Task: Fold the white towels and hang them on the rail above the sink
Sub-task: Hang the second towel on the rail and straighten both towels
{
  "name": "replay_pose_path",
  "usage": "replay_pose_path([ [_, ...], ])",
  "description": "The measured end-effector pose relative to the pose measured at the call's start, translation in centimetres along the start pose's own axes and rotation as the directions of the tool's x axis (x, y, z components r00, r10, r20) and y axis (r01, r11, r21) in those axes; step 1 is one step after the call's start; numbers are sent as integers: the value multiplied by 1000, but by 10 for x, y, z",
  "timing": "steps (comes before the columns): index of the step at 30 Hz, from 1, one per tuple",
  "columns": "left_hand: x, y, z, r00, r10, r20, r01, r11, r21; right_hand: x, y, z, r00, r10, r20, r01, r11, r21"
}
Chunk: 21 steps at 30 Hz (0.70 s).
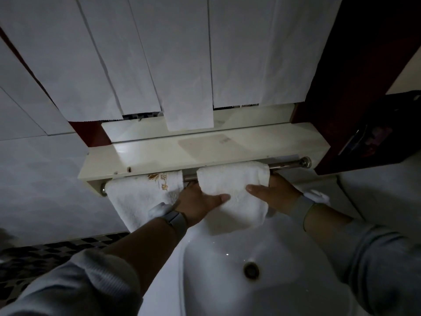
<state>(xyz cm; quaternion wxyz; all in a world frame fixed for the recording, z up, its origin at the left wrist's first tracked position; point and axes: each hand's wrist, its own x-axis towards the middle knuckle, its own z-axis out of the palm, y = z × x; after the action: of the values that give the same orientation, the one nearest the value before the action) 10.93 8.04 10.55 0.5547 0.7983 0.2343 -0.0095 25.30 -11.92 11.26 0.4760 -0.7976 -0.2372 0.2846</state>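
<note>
Both arms extend forward, grey sleeves pushed up the forearms, a grey band on each wrist. Left hand grips the left edge of the folded white terry towel, thumb over its front. Right hand grips its right edge likewise, fingers hidden behind.

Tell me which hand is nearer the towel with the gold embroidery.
Left. The left hand lies right beside the embroidered towel, on the plain towel's near edge; the right hand grips the plain towel's far edge.
</note>
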Motion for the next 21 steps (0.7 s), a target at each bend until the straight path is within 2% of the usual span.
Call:
replay_pose_path([
  [6,5,-5,-1,996,0,85,-5,998,60,6,4,-4,994,58,96,-56,998,-27],
  [11,2,-7,6,990,-29,139,25,999,25,1,18,1,985,142,94,-138,989,-50],
  [16,7,-13,9,995,-101,-13,97,979,-180,6,17,-6,988,128,91,-128,992,2],
  [18,5,-14,11,991,-131,16,131,976,-171,10,18,-6,987,122,107,-114,991,-76],
  [21,0,-21,15,983,-158,97,165,984,-64,11,20,0,980,136,145,-98,965,-244],
])
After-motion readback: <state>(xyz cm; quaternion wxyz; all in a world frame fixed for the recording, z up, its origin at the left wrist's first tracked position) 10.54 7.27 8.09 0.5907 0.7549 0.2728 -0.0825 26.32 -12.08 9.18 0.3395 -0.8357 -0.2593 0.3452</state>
